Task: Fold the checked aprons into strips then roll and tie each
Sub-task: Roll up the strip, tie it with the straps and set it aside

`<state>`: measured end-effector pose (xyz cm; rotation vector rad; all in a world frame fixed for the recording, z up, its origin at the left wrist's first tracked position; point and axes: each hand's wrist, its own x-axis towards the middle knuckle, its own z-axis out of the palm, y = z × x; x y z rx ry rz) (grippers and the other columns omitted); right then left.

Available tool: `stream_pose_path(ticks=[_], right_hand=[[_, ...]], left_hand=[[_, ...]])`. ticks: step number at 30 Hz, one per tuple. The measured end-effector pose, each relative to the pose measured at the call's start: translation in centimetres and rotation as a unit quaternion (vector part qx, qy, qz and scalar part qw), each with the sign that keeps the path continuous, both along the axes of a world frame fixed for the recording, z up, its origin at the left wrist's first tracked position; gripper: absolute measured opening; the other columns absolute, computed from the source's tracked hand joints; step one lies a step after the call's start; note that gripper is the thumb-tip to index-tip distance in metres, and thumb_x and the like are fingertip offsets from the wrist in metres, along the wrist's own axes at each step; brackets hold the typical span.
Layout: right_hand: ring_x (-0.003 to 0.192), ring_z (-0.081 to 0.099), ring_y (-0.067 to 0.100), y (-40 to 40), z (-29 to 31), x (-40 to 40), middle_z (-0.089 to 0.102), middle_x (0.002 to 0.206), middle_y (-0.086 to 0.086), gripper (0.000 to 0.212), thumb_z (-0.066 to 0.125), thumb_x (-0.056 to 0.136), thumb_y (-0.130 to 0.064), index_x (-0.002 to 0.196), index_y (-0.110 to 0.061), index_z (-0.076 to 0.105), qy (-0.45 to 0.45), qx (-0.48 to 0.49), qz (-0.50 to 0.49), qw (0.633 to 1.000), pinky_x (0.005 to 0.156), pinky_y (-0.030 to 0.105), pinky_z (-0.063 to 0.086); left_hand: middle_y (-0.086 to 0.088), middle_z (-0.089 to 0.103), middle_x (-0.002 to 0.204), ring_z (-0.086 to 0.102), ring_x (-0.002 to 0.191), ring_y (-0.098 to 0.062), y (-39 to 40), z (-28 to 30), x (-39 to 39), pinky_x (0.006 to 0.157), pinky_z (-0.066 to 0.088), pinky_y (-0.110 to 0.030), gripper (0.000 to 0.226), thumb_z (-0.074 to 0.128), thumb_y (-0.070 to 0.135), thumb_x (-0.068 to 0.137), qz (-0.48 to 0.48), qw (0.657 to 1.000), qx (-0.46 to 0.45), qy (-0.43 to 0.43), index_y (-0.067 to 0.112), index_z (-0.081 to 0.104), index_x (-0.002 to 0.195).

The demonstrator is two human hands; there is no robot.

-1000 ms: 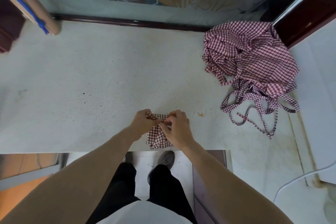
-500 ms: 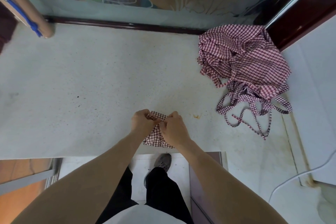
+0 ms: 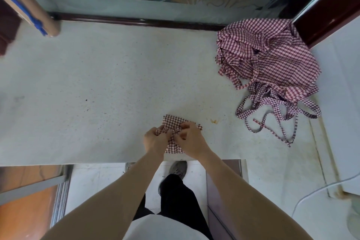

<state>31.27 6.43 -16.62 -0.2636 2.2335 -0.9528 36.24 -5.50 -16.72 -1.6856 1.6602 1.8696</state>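
pale speckled counter [image 3: 97, 87] fills most of the view, near edge running just under the hands. loose heap of checked aprons [image 3: 268, 58] sits at the far right corner of the counter, against the dark wood frame [image 3: 329, 6]; its ties [image 3: 272, 115] trail out toward the near side, lying flat on the surface. cardboard tube with blue tape [image 3: 29, 8] pokes in at far left, end resting on the counter. rolled apron bundle [image 3: 173, 132] lies on the counter close to the near edge, centre, well apart from the heap. left hand [image 3: 155, 140] has fingers curled, pinching fabric at the bundle's left side. right hand [image 3: 191, 140] likewise curled, pinching fabric at the bundle's top right. small orange stain [image 3: 214, 121] just right of the bundle. no containers visible.
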Motion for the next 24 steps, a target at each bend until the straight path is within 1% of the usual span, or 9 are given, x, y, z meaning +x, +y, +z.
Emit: stream_pose_path(ticks=[3,6,8,12,16,18,20,22,24], right_hand=[[0.105,0.056,0.018,0.9,-0.3,0.1,0.042,0.120,0.000,0.022,0.065,0.093,-0.027,0.076,-0.013,0.062,0.041,0.030,0.022,0.998,0.096,0.033,0.051],[0.101,0.053,0.012,2.3,-0.4,0.0,0.042,0.118,0.000,0.027,0.065,0.094,-0.027,0.085,-0.002,0.068,0.063,0.044,0.044,0.996,0.091,0.022,0.046],[0.094,0.054,0.013,3.8,-0.6,0.0,0.041,0.117,0.001,0.029,0.064,0.095,-0.026,0.086,0.001,0.067,0.070,0.063,0.049,0.994,0.085,0.019,0.044],[0.088,0.055,0.018,5.6,-1.2,0.0,0.046,0.111,0.006,0.032,0.060,0.097,-0.030,0.087,0.001,0.063,0.020,0.111,0.029,0.993,0.077,0.025,0.043],[0.076,0.051,0.016,5.3,-1.3,0.2,0.047,0.095,0.005,0.031,0.056,0.098,-0.031,0.082,-0.004,0.056,0.039,0.119,-0.026,0.992,0.069,0.025,0.038],[0.071,0.050,0.014,5.0,-1.2,0.4,0.047,0.086,0.001,0.032,0.056,0.098,-0.029,0.077,-0.006,0.053,0.063,0.101,-0.038,0.992,0.066,0.025,0.039],[0.066,0.051,0.014,5.0,-1.4,0.5,0.050,0.080,0.003,0.034,0.058,0.097,-0.026,0.071,-0.006,0.049,0.052,0.073,-0.054,0.994,0.061,0.027,0.040],[0.067,0.061,0.020,5.6,-2.0,0.4,0.058,0.078,0.009,0.036,0.061,0.095,-0.025,0.069,-0.004,0.049,0.028,0.059,-0.075,0.995,0.057,0.032,0.050],[0.070,0.070,0.025,6.4,-2.5,0.3,0.064,0.080,0.013,0.034,0.062,0.094,-0.027,0.073,-0.002,0.052,-0.005,0.045,-0.107,0.993,0.062,0.044,0.059]], left_hand=[[0.006,0.073,0.088,0.069,0.081,-0.021,-0.2,-0.2,0.1,0.072,0.059,-0.048,0.026,0.074,0.001,0.077,-0.021,1.000,-0.016,-0.002,0.008,0.050,0.071],[-0.001,0.067,0.071,0.064,0.070,-0.019,-0.8,-0.8,0.0,0.065,0.058,-0.035,0.028,0.076,0.008,0.078,-0.016,0.997,-0.054,-0.042,0.010,0.052,0.065],[-0.004,0.060,0.065,0.057,0.063,-0.019,-1.1,-1.0,0.2,0.063,0.054,-0.033,0.024,0.076,0.011,0.079,-0.039,0.993,-0.089,-0.068,0.009,0.055,0.067],[-0.006,0.061,0.069,0.058,0.066,-0.020,-1.0,-1.4,0.4,0.061,0.052,-0.030,0.018,0.076,0.013,0.081,-0.036,0.990,-0.101,-0.090,0.003,0.062,0.078],[-0.005,0.059,0.076,0.059,0.074,-0.023,-0.2,-0.9,0.0,0.062,0.049,-0.030,0.018,0.070,0.014,0.087,-0.101,0.983,-0.152,-0.026,0.006,0.054,0.085],[-0.007,0.058,0.074,0.057,0.069,-0.021,-0.1,-0.6,0.1,0.057,0.048,-0.030,0.019,0.069,0.012,0.087,-0.137,0.974,-0.181,0.015,0.005,0.052,0.084],[-0.005,0.057,0.071,0.056,0.068,-0.020,-0.5,-0.7,0.2,0.056,0.047,-0.029,0.022,0.070,0.008,0.085,-0.132,0.975,-0.178,0.010,0.008,0.050,0.077],[-0.004,0.057,0.069,0.056,0.066,-0.019,-1.2,-0.7,0.3,0.055,0.045,-0.025,0.024,0.071,0.006,0.084,-0.098,0.981,-0.164,-0.025,0.009,0.050,0.073],[-0.004,0.056,0.066,0.052,0.060,-0.015,-1.9,-1.0,0.3,0.052,0.039,-0.022,0.028,0.073,0.005,0.082,-0.054,0.985,-0.151,-0.056,0.009,0.049,0.068]])
